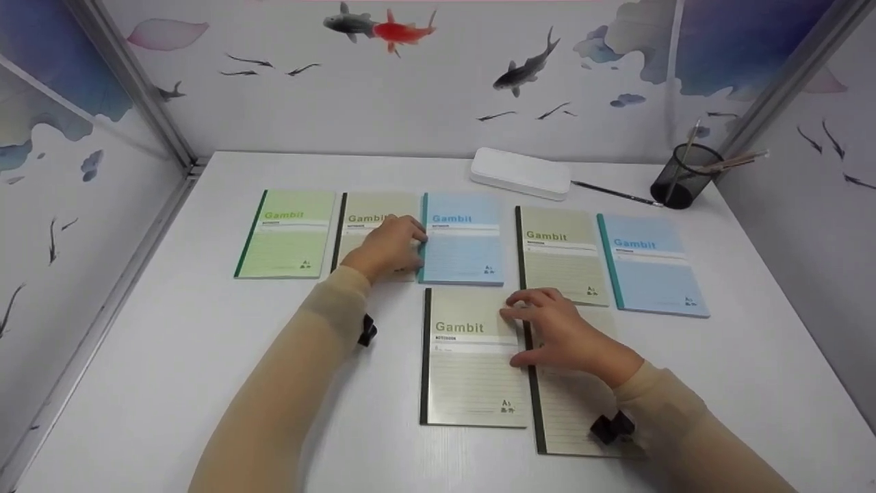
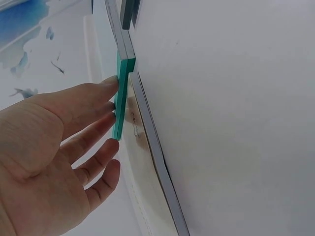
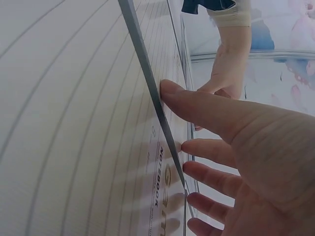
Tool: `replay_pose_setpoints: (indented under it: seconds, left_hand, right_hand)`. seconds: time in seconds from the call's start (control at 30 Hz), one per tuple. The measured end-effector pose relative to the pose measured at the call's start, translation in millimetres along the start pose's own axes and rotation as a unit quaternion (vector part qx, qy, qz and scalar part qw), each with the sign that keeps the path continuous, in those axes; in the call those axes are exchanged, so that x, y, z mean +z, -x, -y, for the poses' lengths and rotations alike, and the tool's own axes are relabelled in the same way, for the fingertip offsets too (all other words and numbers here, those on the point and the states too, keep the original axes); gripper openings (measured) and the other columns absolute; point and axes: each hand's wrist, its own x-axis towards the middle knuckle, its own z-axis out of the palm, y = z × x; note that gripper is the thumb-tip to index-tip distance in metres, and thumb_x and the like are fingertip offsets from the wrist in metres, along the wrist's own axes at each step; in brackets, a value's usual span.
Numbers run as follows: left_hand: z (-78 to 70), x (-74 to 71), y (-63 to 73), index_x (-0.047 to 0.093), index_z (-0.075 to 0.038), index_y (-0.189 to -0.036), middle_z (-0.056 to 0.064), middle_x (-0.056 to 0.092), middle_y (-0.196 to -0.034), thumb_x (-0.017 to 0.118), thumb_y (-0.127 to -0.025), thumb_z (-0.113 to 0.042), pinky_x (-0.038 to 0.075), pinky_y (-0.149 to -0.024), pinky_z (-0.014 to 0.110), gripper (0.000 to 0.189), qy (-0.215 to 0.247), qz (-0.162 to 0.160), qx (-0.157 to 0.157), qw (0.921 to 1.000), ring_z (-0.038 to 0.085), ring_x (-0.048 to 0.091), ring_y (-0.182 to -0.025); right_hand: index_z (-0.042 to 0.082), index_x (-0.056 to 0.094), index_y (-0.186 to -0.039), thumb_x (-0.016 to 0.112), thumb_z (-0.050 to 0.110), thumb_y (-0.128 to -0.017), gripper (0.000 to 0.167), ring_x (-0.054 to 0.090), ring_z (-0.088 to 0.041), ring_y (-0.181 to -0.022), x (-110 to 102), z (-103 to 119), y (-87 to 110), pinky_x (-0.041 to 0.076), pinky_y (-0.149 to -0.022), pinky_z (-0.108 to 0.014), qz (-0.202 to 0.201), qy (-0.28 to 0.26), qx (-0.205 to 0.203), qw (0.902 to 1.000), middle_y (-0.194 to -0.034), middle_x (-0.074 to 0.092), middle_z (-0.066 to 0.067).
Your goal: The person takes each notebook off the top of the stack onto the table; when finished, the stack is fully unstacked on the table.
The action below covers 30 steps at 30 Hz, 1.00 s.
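Observation:
My left hand (image 1: 390, 246) reaches over a tan notebook (image 1: 376, 204) in the back row and partly hides it. Its fingertips touch the teal spine (image 2: 121, 93) of the blue notebook (image 1: 462, 257) beside it. My right hand (image 1: 568, 337) is spread at the right edge of a tan notebook (image 1: 472, 383) in the front row, fingertips and thumb along that edge. Beneath the right hand and wrist lies another tan notebook (image 1: 571, 418), its upper part covered. All of these have "Gambit" covers and lie flat.
A green notebook (image 1: 284, 239) lies at the left of the back row. At the right are a tan notebook (image 1: 561, 263) and a blue notebook (image 1: 653, 267). Behind them are a white case (image 1: 520, 174), a dark pencil (image 1: 616, 193) and a mesh pen cup (image 1: 684, 179).

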Motion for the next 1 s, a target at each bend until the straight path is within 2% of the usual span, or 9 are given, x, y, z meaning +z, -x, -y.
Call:
replay_pose_setpoints:
  seconds: [0.2,0.33,0.5,0.67,0.77,0.83,1.0]
  left_hand:
    - [-0.7,1.1,-0.9,0.066,-0.012,-0.138,-0.002,0.052,-0.151,0.078,-0.087,-0.016,0.032,-0.125,0.044,0.052,-0.022,0.003,0.009,0.9997,0.026,0.037,-0.149]
    - [-1.7,0.4,-1.1,0.065,-0.013,-0.138,-0.002,0.051,-0.150,0.078,-0.087,-0.016,0.034,-0.124,0.043,0.053,-0.014,0.005,0.007,0.9999,0.025,0.038,-0.148]
    - [-3.3,-2.4,-2.2,0.065,-0.012,-0.137,-0.002,0.051,-0.150,0.080,-0.087,-0.014,0.033,-0.124,0.043,0.053,-0.017,-0.001,0.006,0.9998,0.027,0.039,-0.147]
    - [-5.7,-2.1,-2.1,0.064,-0.009,-0.138,0.001,0.053,-0.151,0.079,-0.088,-0.013,0.031,-0.126,0.044,0.053,-0.020,0.008,0.000,0.9998,0.028,0.039,-0.149]
    - [-7.6,-0.4,-1.5,0.062,-0.008,-0.139,0.004,0.055,-0.148,0.079,-0.089,-0.011,0.033,-0.125,0.044,0.053,-0.008,0.008,-0.008,0.9999,0.028,0.042,-0.147]
    - [-8.5,1.0,-1.3,0.061,-0.008,-0.141,0.005,0.055,-0.147,0.078,-0.090,-0.010,0.035,-0.124,0.044,0.054,0.007,0.006,-0.018,0.9998,0.028,0.045,-0.144]
    - [-7.0,4.5,-4.0,0.059,-0.008,-0.144,0.008,0.052,-0.150,0.074,-0.093,-0.012,0.034,-0.124,0.046,0.053,0.020,-0.003,-0.030,0.9993,0.029,0.043,-0.146]
  right_hand:
    - [0.020,0.067,-0.139,0.094,0.038,-0.074,0.072,0.038,-0.033,-0.141,0,1,-1.9,0.033,-0.116,-0.062,0.003,-0.011,0.003,0.9999,-0.146,0.054,-0.004]
    - [0.019,0.067,-0.139,0.088,0.036,-0.082,0.062,0.043,-0.035,-0.139,-7,-1,-7.9,0.036,-0.115,-0.060,-0.011,-0.063,0.009,0.9979,-0.145,0.056,-0.009]
    - [0.015,0.063,-0.141,0.081,0.028,-0.091,0.055,0.052,-0.033,-0.136,-22,-11,-29.8,0.043,-0.115,-0.055,-0.033,-0.147,0.034,0.9880,-0.143,0.058,-0.009]
    - [0.014,0.061,-0.142,0.080,0.022,-0.091,0.055,0.058,-0.030,-0.125,-28,-32,-57.5,0.050,-0.107,-0.049,-0.038,-0.187,0.069,0.9792,-0.138,0.062,-0.008]
    - [0.017,0.061,-0.142,0.079,0.021,-0.092,0.054,0.057,-0.028,-0.126,-30,-43,-72.6,0.049,-0.109,-0.048,-0.042,-0.194,0.089,0.9760,-0.138,0.061,-0.006]
    - [0.018,0.060,-0.143,0.078,0.021,-0.093,0.053,0.053,-0.029,-0.134,-31,-48,-82.6,0.045,-0.115,-0.050,-0.047,-0.185,0.098,0.9767,-0.142,0.058,-0.005]
    - [0.018,0.056,-0.148,0.074,0.017,-0.095,0.056,0.042,-0.034,-0.146,-34,-60,-104.6,0.036,-0.122,-0.054,-0.046,-0.141,0.088,0.9851,-0.154,0.048,-0.009]
